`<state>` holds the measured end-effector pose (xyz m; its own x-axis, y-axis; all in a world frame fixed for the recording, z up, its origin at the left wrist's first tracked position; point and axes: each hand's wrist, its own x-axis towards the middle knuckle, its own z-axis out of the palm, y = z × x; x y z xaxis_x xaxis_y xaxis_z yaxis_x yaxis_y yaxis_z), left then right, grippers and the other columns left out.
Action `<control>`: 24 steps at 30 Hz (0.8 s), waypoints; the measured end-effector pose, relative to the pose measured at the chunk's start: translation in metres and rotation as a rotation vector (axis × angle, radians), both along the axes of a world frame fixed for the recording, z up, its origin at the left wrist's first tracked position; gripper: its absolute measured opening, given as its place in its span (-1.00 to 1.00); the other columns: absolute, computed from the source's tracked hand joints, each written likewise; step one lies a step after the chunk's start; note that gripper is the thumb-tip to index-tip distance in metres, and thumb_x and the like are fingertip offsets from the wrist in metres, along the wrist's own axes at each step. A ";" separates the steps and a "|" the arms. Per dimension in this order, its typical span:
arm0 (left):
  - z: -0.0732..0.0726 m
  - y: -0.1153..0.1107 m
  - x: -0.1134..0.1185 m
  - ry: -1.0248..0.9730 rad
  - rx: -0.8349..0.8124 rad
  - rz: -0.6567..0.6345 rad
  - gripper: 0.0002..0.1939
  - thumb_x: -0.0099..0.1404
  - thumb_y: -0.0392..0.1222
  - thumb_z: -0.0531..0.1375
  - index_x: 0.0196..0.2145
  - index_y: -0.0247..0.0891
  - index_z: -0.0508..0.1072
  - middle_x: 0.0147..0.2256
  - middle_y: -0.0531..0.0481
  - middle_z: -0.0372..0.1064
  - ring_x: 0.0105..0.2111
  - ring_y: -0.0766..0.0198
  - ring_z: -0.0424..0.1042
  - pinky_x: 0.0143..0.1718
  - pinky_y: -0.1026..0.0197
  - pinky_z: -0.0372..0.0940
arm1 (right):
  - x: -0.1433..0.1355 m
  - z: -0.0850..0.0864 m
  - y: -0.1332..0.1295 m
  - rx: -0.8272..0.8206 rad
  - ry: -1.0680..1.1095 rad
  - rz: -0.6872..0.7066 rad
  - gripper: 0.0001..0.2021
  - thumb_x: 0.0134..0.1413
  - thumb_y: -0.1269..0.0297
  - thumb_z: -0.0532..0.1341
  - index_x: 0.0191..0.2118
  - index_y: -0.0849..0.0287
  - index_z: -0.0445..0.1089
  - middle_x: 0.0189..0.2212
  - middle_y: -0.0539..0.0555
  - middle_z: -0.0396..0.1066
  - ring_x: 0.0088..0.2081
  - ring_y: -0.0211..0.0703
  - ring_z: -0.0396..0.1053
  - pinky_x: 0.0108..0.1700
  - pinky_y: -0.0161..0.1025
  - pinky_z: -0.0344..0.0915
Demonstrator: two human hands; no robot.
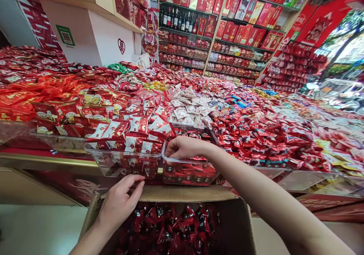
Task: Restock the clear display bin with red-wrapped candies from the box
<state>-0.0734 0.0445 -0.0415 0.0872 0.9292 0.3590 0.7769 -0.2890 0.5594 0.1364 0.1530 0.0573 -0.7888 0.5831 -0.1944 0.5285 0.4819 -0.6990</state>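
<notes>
My right hand [184, 147] reaches into a clear plastic bin [189, 164] of small red wrapped candies [189, 175]. Its fingers are curled in, and whatever they may hold is hidden. Over the left rim of an open cardboard box [199, 195], my left hand [122, 198] has thumb and index finger brought together in a pinch. I cannot make out anything between those fingertips. Dark red, shiny wrapped candies [170, 228] lie inside the box, below both hands. Just beyond my left hand stands a second clear bin [99, 158], heaped with red and white packets [139, 141].
Bins of packaged sweets spread across the whole counter, with white packets [187, 109] behind my right hand and red ones [256, 141] to the right. A gold counter edge [57, 164] runs below the bins. Shelves with bottles [176, 19] and red boxes stand behind.
</notes>
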 end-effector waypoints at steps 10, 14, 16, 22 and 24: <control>0.002 0.001 0.000 0.019 0.022 -0.007 -0.85 0.12 -0.14 0.05 -0.37 -0.18 0.36 -0.39 0.05 0.43 -0.38 0.25 0.39 -0.34 0.29 0.25 | 0.021 0.003 0.004 -0.065 -0.115 -0.007 -0.74 -0.24 0.25 0.20 -0.33 0.25 0.35 -0.49 0.00 0.35 -0.52 -0.38 0.22 -0.49 -0.43 0.14; 0.002 0.001 0.000 0.024 0.022 -0.007 -0.85 0.12 -0.13 0.04 -0.37 -0.17 0.35 -0.39 0.06 0.43 -0.38 0.26 0.39 -0.35 0.30 0.25 | 0.020 0.008 0.000 0.001 -0.204 0.008 -0.80 -0.26 0.27 0.20 -0.42 0.25 0.38 -0.56 -0.03 0.33 -0.55 -0.40 0.18 -0.53 -0.44 0.09; 0.002 0.001 0.000 0.028 0.018 -0.006 -0.85 0.12 -0.13 0.04 -0.37 -0.17 0.35 -0.39 0.06 0.43 -0.38 0.26 0.39 -0.36 0.31 0.26 | 0.017 0.009 -0.002 0.055 -0.202 0.018 -0.83 -0.23 0.28 0.18 -0.44 0.25 0.38 -0.59 -0.05 0.32 -0.56 -0.40 0.16 -0.54 -0.44 0.06; 0.001 0.001 0.001 0.041 0.015 -0.006 -0.85 0.13 -0.12 0.04 -0.37 -0.17 0.34 -0.39 0.05 0.42 -0.38 0.25 0.39 -0.36 0.30 0.26 | 0.012 0.008 -0.004 0.107 -0.223 0.038 -0.86 -0.22 0.42 0.11 -0.42 0.25 0.36 -0.56 -0.03 0.33 -0.55 -0.40 0.16 -0.55 -0.45 0.05; 0.001 0.002 0.001 0.046 0.018 -0.005 -0.86 0.13 -0.12 0.04 -0.37 -0.16 0.34 -0.39 0.06 0.43 -0.37 0.25 0.40 -0.35 0.30 0.26 | 0.013 0.008 -0.004 0.109 -0.225 0.021 -0.82 -0.22 0.45 0.09 -0.39 0.25 0.35 -0.52 -0.02 0.34 -0.54 -0.39 0.17 -0.54 -0.45 0.07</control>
